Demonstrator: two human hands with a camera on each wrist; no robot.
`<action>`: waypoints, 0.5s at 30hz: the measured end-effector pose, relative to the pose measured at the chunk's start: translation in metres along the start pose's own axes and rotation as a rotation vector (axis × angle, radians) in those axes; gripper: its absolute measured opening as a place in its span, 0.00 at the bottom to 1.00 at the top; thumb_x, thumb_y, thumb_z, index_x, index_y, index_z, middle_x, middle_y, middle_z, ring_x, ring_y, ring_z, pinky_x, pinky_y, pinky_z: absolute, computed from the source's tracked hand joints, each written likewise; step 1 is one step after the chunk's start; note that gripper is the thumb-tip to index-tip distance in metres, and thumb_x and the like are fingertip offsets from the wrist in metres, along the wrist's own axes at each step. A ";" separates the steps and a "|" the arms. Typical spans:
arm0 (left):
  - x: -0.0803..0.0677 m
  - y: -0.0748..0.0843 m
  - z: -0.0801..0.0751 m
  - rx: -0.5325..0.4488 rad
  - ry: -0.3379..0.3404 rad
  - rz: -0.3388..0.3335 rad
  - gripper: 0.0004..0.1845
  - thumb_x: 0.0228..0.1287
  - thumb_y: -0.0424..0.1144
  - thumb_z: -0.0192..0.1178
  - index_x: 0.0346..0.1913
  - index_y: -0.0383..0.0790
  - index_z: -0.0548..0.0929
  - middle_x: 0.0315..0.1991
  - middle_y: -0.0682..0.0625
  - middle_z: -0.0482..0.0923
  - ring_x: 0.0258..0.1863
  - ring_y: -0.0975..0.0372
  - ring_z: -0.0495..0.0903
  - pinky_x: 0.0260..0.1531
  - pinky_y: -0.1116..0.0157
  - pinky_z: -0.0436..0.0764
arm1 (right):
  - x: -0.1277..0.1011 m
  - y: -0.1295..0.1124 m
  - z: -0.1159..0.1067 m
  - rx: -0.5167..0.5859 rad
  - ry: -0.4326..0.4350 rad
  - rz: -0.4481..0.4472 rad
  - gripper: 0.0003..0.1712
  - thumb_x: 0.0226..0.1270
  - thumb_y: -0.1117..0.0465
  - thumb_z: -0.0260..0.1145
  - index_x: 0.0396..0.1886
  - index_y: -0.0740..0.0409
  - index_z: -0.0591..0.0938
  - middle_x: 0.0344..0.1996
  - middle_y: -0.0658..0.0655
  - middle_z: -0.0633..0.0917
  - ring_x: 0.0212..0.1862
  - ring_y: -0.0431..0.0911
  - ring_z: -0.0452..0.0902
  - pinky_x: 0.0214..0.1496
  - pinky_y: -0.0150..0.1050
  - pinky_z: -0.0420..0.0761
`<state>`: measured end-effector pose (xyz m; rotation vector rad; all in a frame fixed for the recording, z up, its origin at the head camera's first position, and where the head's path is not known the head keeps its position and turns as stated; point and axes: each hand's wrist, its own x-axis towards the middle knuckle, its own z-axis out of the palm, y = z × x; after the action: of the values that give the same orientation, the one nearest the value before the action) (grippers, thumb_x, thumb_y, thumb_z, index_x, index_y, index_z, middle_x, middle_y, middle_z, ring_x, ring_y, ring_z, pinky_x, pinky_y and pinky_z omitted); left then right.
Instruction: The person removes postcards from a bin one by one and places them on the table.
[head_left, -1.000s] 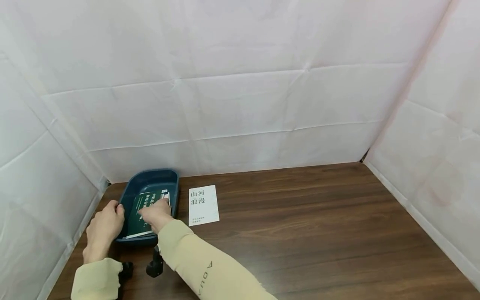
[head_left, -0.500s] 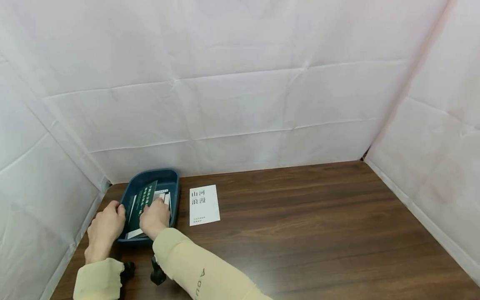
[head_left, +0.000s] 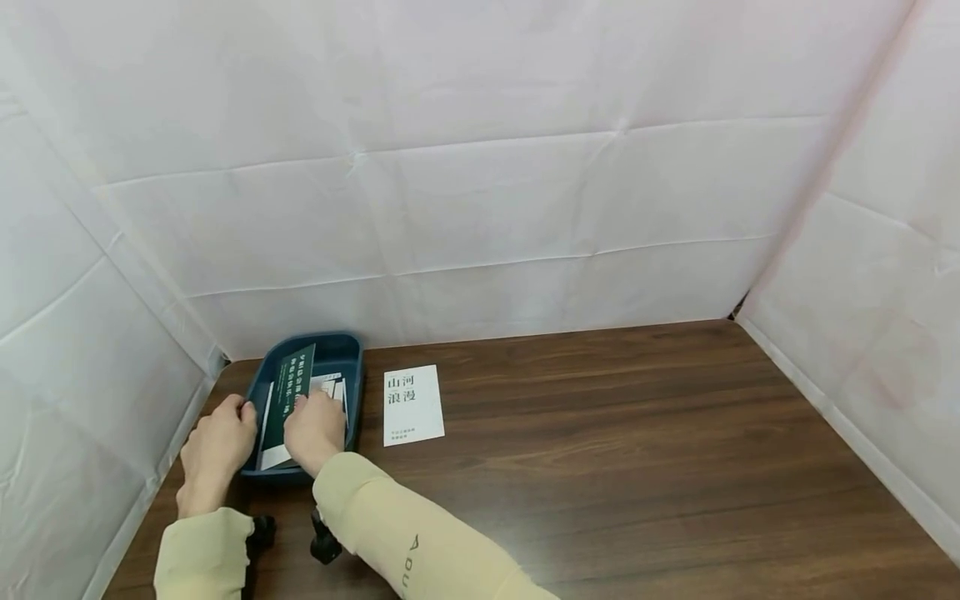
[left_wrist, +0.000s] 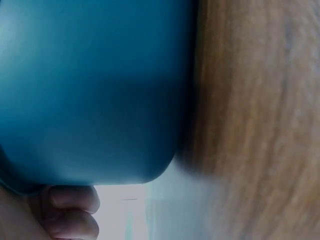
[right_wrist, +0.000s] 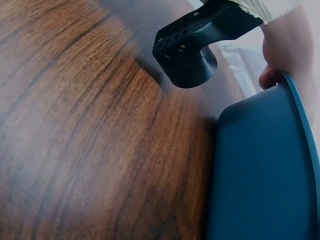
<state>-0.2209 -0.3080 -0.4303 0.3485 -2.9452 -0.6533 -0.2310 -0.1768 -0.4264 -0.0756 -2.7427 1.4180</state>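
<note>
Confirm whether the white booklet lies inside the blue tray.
No: the white booklet lies flat on the table, just right of the blue tray.

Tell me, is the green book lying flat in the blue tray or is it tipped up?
Tipped up. In the head view the green book leans with its far end above the rim of the blue tray, while the right hand holds it.

A tray [head_left: 352, 354] sits on the surface [head_left: 600, 467] at its far left corner, about ten o'clock from the middle, with a booklet [head_left: 288, 392] standing tilted inside it over other papers [head_left: 330, 387]. Just beside the tray at three o'clock a card [head_left: 412, 404] lies flat on the surface. The left hand [head_left: 217, 442] is at the tray's nine o'clock rim, and the right hand [head_left: 315, 429] lies in the tray at six o'clock, against the booklet.
</note>
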 end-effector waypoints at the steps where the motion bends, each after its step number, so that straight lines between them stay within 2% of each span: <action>1: 0.000 0.000 0.000 0.001 0.005 0.000 0.22 0.77 0.44 0.38 0.58 0.29 0.72 0.47 0.23 0.75 0.36 0.33 0.77 0.30 0.40 0.72 | 0.000 0.000 0.000 -0.014 0.007 -0.023 0.18 0.76 0.55 0.56 0.29 0.56 0.84 0.27 0.54 0.83 0.37 0.47 0.81 0.37 0.41 0.79; 4: 0.000 0.000 0.001 0.001 0.001 0.001 0.22 0.76 0.44 0.38 0.58 0.30 0.72 0.47 0.23 0.75 0.36 0.33 0.77 0.30 0.40 0.72 | -0.001 0.003 0.002 -0.105 0.048 -0.122 0.24 0.77 0.55 0.53 0.17 0.51 0.79 0.21 0.51 0.81 0.32 0.46 0.81 0.33 0.39 0.78; 6: -0.001 0.000 0.002 -0.003 -0.001 0.001 0.22 0.76 0.44 0.38 0.58 0.30 0.73 0.47 0.23 0.75 0.36 0.33 0.77 0.31 0.39 0.72 | -0.003 0.005 0.003 -0.144 0.082 -0.198 0.25 0.78 0.56 0.52 0.16 0.50 0.78 0.20 0.49 0.80 0.30 0.45 0.81 0.31 0.37 0.78; 9: -0.001 0.000 0.003 -0.005 -0.004 -0.001 0.22 0.76 0.43 0.38 0.58 0.29 0.73 0.47 0.23 0.75 0.35 0.33 0.77 0.30 0.40 0.72 | -0.006 0.008 0.004 -0.146 0.138 -0.296 0.19 0.78 0.57 0.52 0.29 0.52 0.84 0.28 0.49 0.85 0.35 0.43 0.83 0.35 0.36 0.80; 12: -0.001 -0.002 0.003 -0.005 0.008 -0.004 0.22 0.77 0.43 0.39 0.57 0.29 0.73 0.47 0.23 0.75 0.34 0.33 0.77 0.28 0.40 0.72 | -0.009 0.009 0.005 -0.137 0.198 -0.373 0.15 0.77 0.57 0.53 0.46 0.54 0.86 0.44 0.51 0.86 0.46 0.43 0.83 0.46 0.36 0.80; 13: -0.001 -0.003 0.002 -0.005 0.011 -0.003 0.22 0.77 0.44 0.39 0.57 0.29 0.73 0.47 0.23 0.75 0.34 0.33 0.77 0.28 0.40 0.72 | -0.009 0.009 0.006 -0.136 0.214 -0.388 0.16 0.77 0.57 0.53 0.49 0.55 0.86 0.48 0.52 0.85 0.48 0.43 0.81 0.50 0.36 0.79; 15: 0.000 -0.003 0.002 -0.005 0.016 0.001 0.22 0.77 0.44 0.39 0.57 0.29 0.73 0.46 0.23 0.75 0.34 0.33 0.77 0.28 0.40 0.72 | -0.010 0.009 0.006 -0.123 0.244 -0.406 0.16 0.77 0.57 0.52 0.47 0.54 0.86 0.51 0.52 0.84 0.52 0.44 0.78 0.54 0.37 0.76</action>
<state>-0.2206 -0.3104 -0.4331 0.3500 -2.9282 -0.6553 -0.2218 -0.1772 -0.4379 0.2693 -2.4594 1.0567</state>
